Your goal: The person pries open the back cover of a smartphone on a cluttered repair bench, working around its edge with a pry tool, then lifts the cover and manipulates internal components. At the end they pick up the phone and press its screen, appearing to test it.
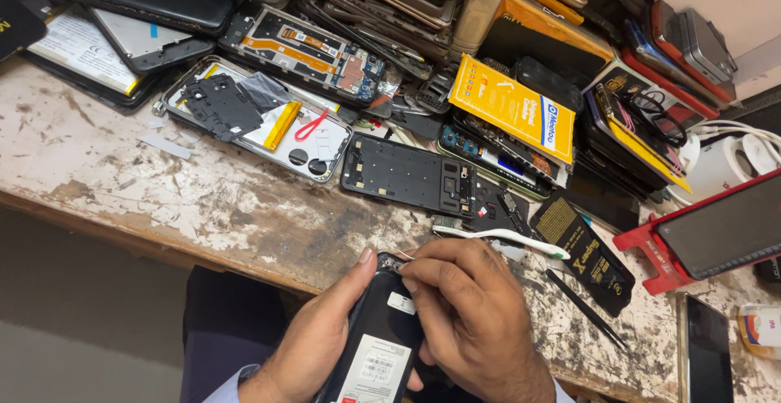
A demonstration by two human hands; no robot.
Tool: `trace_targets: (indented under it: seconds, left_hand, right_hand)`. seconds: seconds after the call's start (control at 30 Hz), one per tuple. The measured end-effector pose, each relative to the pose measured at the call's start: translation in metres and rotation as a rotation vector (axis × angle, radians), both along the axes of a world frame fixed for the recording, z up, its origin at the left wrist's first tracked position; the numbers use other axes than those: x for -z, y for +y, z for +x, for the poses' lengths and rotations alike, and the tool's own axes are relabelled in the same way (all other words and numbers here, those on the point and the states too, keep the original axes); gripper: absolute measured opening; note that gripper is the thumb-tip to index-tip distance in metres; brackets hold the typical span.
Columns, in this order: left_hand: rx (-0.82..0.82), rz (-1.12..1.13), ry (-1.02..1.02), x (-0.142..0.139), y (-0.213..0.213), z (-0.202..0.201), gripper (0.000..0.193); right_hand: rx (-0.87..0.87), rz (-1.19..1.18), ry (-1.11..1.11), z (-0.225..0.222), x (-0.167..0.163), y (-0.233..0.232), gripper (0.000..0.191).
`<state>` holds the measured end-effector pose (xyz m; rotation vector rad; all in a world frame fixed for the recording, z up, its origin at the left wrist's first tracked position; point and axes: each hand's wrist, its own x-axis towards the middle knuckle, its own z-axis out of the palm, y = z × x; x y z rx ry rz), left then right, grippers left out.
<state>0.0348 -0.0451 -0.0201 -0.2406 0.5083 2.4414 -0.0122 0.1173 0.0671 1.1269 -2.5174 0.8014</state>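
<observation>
Black phone body [381, 346], opened at the back with a white label near its lower end, sits tilted at the near edge of the worn workbench [203, 200], propped between two hands. The left hand [317, 342] cradles it from the side, fingers curled under the casing and the thumb stretched up along its left edge to the top corner. The right hand [468, 305] arches over the upper end, fingers bent and pinched together on something thin and pale at the top corner; what that is cannot be made out. Both wrists come in from the bottom of the view, with light blue cuffs showing.

Just beyond the right hand lies one white toothbrush [504, 240], and near it one dark slim tool [586, 309] on the bench. One black phone frame [407, 177] lies flat further back, with one opened phone [260, 118] showing a yellow battery to its left. One yellow packet [508, 106] rests on the heap of stacked phones and parts behind. One red stand [651, 248] holds a dark screen at the right.
</observation>
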Motion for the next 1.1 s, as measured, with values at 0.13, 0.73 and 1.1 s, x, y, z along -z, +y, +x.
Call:
trace_targets:
  seconds: [0.13, 0.73, 1.1]
  left_hand:
    - [0.002, 0.005, -0.029, -0.0004, 0.0001, 0.0004, 0.070]
    - [-0.005, -0.004, -0.042, 0.0021, 0.0008, 0.0007, 0.070]
    - [0.000, 0.037, 0.018, 0.0043, -0.0008, 0.0009, 0.071]
  right_hand:
    - [-0.005, -0.014, -0.003, 0.0005, 0.0020, -0.0005, 0.022]
    - [-0.017, -0.001, 0.008, -0.0005, 0.0083, -0.0002, 0.022]
    - [-0.015, -0.026, -0.070, 0.0004, 0.0040, -0.0016, 0.019]
